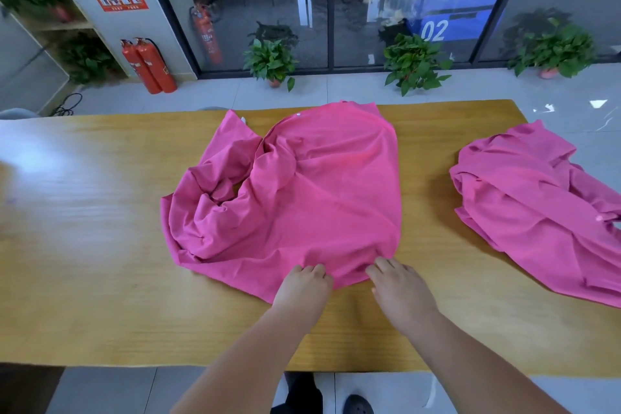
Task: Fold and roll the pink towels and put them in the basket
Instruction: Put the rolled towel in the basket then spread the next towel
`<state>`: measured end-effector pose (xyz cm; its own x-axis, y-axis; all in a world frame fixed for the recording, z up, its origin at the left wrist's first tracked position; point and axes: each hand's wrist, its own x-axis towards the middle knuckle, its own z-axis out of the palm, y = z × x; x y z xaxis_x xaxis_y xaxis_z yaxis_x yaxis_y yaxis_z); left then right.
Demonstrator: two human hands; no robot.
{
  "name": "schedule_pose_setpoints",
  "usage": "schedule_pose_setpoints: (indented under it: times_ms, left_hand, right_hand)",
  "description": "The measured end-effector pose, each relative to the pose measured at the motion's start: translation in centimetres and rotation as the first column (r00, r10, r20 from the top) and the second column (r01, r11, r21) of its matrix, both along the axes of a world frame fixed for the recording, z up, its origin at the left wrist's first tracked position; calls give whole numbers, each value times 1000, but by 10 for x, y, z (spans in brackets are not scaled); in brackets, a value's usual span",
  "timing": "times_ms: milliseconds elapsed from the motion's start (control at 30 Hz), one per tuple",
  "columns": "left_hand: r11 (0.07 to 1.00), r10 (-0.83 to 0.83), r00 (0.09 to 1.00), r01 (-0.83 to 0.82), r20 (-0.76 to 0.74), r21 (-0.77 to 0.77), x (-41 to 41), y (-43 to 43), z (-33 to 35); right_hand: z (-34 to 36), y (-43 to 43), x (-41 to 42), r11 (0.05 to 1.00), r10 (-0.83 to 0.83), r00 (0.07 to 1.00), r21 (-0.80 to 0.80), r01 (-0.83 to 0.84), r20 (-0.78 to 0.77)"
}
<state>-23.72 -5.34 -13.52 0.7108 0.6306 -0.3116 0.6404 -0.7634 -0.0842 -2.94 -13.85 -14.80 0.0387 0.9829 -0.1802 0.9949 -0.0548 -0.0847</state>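
**Fold stage, opening move.** At the near side of the bench [100,212], the left hand [304,282] and right hand [400,282] lie close together on the near hem of the middle towel [319,185]. Both have fingers curled onto the hem, where the cloth puckers, and appear to pinch it, though the fingertips are hidden by the fabric and a mere press cannot be ruled out. The towel lies at the bench's centre, smooth over its right part but bunched into deep creases on its left, so it is judged not yet flattened, folded or rolled. The next move probably calls for spreading the hands apart along the hem and drawing the crumpled left side flat before any fold is made. A second towel [537,205] lies loosely heaped, well apart at the right end, untouched. No basket is in view. Beyond the bench, potted plants [270,59] and fire extinguishers [148,65] stand on the floor by a glass wall.
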Motion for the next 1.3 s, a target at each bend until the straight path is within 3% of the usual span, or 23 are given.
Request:
schedule_pose_setpoints:
  times_ms: [233,300,400,467,533,633,667,700,800,900,967,1033,1100,1200,1300]
  left_hand:
    - [983,87,996,-86,3,-163,19,-47,0]
    - [938,262,959,-227,111,-262,24,-53,1]
    - [850,486,775,-312,404,-424,38,-56,16]
    - [779,580,633,-249,512,-576,52,-61,36]
    - [663,666,565,-148,487,-734,67,-68,51]
    - [469,718,604,-53,346,-882,80,-84,55]
    - [467,699,630,-47,337,-883,80,-89,51]
    - [514,663,659,-55,355,-856,78,-93,45]
    - [786,496,737,-156,459,-599,64,-98,32]
    - [923,350,857,-248,377,-294,45,-88,23]
    - [941,329,917,-298,226,-163,29,-78,19]
    - [931,355,933,-347,63,-115,14,-71,17]
    - [935,340,940,-342,-33,-95,6,-71,18]
    - [955,271,962,-272,-23,-119,12,-79,26]
    - [947,280,959,-271,31,-171,23,-86,30]
  right_hand:
    - [-4,-27,16,1000,22,998,-6,-22,65]
    - [-2,-33,26,999,-27,997,47,23,72]
    - [8,-39,42,955,-271,958,98,280,-95]
    - [20,-40,49,878,-393,832,108,466,-390]
    - [31,-42,53,787,-469,615,15,616,-634]
    - [41,-49,53,632,-584,190,-296,716,-789]
    - [40,-52,52,623,-609,135,-366,692,-781]
    - [37,-56,50,640,-627,158,-389,663,-763]
    - [17,-66,43,731,-611,272,-397,555,-743]
    - [10,-75,32,822,-537,503,-288,491,-677]
    - [11,-78,28,871,-469,674,-173,460,-571]
    - [10,-81,32,882,-466,788,-134,453,-403]
    - [7,-86,41,844,-536,802,-178,505,-266]
    - [11,-90,47,760,-643,752,-238,604,-143]
    - [21,-86,41,784,-610,791,-108,611,48]
